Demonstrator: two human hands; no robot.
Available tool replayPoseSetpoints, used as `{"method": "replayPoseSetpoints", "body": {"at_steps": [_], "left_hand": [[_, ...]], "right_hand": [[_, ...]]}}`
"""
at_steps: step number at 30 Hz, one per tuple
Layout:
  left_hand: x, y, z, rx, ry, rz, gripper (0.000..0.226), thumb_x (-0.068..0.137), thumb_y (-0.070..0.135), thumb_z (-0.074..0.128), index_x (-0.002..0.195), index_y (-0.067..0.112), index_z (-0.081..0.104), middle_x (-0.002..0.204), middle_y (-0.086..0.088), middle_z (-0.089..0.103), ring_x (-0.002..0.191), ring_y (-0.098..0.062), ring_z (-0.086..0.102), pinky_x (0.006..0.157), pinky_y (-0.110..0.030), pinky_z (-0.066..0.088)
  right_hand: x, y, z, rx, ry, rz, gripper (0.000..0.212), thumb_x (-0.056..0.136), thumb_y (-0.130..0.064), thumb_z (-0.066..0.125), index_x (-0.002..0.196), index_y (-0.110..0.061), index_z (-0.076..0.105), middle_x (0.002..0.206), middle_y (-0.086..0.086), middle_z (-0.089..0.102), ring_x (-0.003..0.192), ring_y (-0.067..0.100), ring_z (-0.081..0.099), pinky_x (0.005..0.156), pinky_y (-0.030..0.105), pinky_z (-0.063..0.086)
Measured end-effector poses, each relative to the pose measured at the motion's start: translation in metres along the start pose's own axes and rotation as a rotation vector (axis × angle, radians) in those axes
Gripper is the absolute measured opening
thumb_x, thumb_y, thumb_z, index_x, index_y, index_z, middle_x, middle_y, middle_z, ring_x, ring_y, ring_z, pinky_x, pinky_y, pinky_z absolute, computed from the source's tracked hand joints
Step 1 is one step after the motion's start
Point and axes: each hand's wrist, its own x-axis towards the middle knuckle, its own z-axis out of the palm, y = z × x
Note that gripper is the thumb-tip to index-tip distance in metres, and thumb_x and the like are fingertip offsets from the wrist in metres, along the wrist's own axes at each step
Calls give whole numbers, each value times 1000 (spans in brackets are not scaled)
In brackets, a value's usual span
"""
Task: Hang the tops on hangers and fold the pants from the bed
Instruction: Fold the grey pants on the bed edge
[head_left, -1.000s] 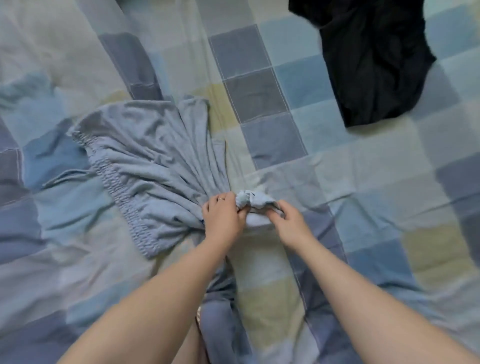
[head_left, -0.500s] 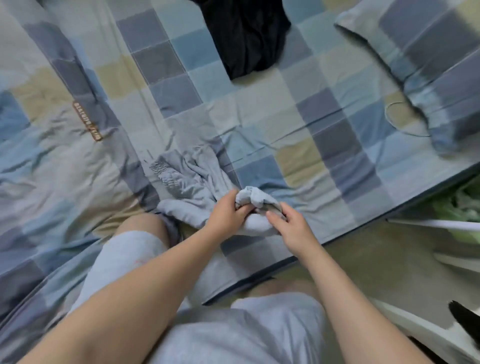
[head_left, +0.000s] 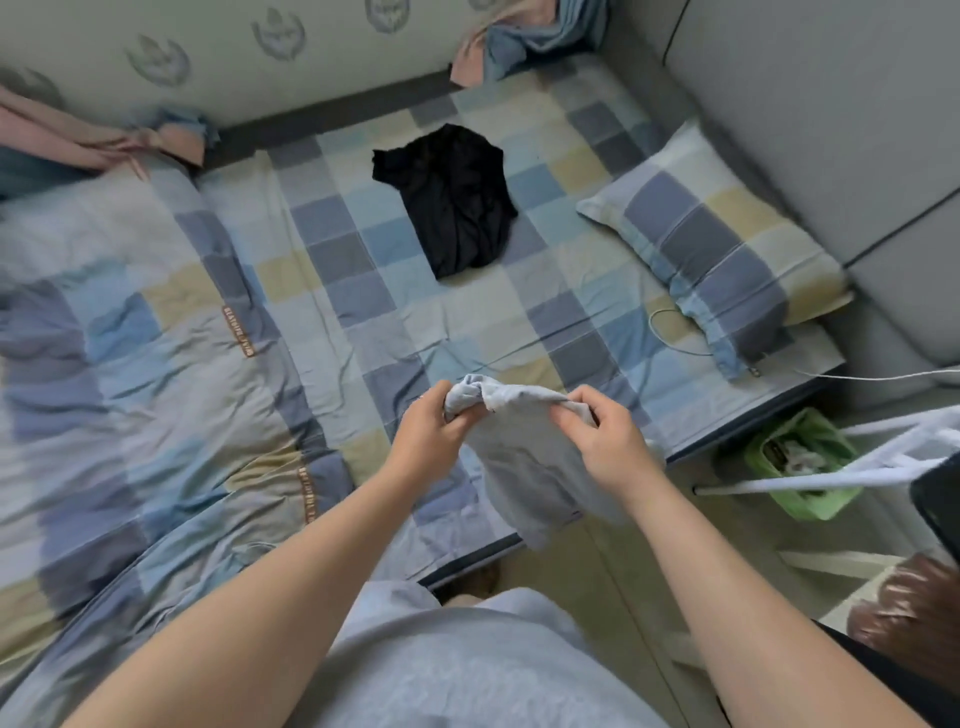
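A light blue-grey garment (head_left: 524, 462) hangs in the air over the bed's near edge. My left hand (head_left: 428, 434) grips its bunched upper left end. My right hand (head_left: 605, 441) pinches the upper edge a little to the right. The cloth droops down between and below both hands. A black garment (head_left: 454, 200) lies crumpled on the checked bed sheet (head_left: 363, 291), well beyond my hands. White hangers (head_left: 878, 467) stick in from the right edge, off the bed.
A checked pillow (head_left: 722, 249) lies at the bed's right end, a checked quilt (head_left: 130, 353) on the left. Pink and blue cloth (head_left: 78, 140) bunches along the wall. A green basket (head_left: 800, 467) stands on the floor. A white cable (head_left: 675, 332) trails off the bed.
The blue-grey garment has been lifted off the bed and now hangs from both hands. The view has pulled back and up, showing the whole bed and floor.
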Motion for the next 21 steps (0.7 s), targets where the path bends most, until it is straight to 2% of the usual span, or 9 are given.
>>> {"method": "replayPoseSetpoints", "body": {"at_steps": [3,7,9,11,13,14,16,18,21], "left_hand": [[-20,11,-16,-44,-13,63,24,95,31,67,92,9,59,87,-14,63,77,-19,54,70,-34,41],[-51,18,-41,-157,-88,145,10,98,29,61,92,23,67,86,0,65,82,-10,56,78,-32,44],[-70,22,-54,-203,-80,175,14,94,36,57,86,35,68,80,16,64,78,-1,57,74,-20,45],[-89,24,-67,-211,-24,186,17,92,38,55,84,43,69,77,23,65,73,7,56,67,-10,43],[-104,23,-80,-204,78,188,14,90,44,56,82,46,68,74,24,62,70,7,53,65,-12,41],[-109,22,-85,-200,130,189,13,88,49,56,82,46,67,74,23,61,69,5,52,65,-15,41],[-114,23,-95,-214,236,188,15,86,53,56,83,44,67,75,23,62,71,5,53,68,-17,42],[-117,30,-103,-267,348,211,14,90,43,57,84,42,69,78,25,65,74,9,56,71,-12,43],[-116,51,-111,-329,465,229,17,96,35,56,83,33,67,74,27,65,70,11,57,67,-7,42]], "right_hand": [[-16,-22,-2,-36,58,-92,37,100,-29,60,70,-15,45,54,-14,36,51,5,33,48,16,30],[-40,-39,10,-14,76,-180,44,98,-45,50,69,-15,36,59,-7,31,55,10,31,52,24,29],[-53,-43,16,-19,55,-220,49,100,-47,44,75,-4,47,62,6,41,56,17,38,54,27,33],[-62,-47,21,-53,30,-251,51,104,-43,40,91,2,59,75,21,57,66,31,50,58,27,42],[-68,-55,27,-88,-4,-277,49,106,-40,39,94,1,63,86,27,63,79,36,57,64,37,47],[-68,-61,29,-113,-17,-296,49,106,-39,38,91,0,63,85,28,63,78,37,58,64,42,47],[-63,-72,33,-188,-26,-364,47,107,-37,38,83,-3,61,77,23,63,69,30,57,60,37,44],[-52,-82,36,-248,-61,-419,44,107,-35,40,78,-10,60,70,12,62,62,18,53,58,30,40],[-32,-98,38,-201,-198,-405,40,107,-30,45,71,-13,51,61,-6,49,56,11,43,58,32,36]]}}
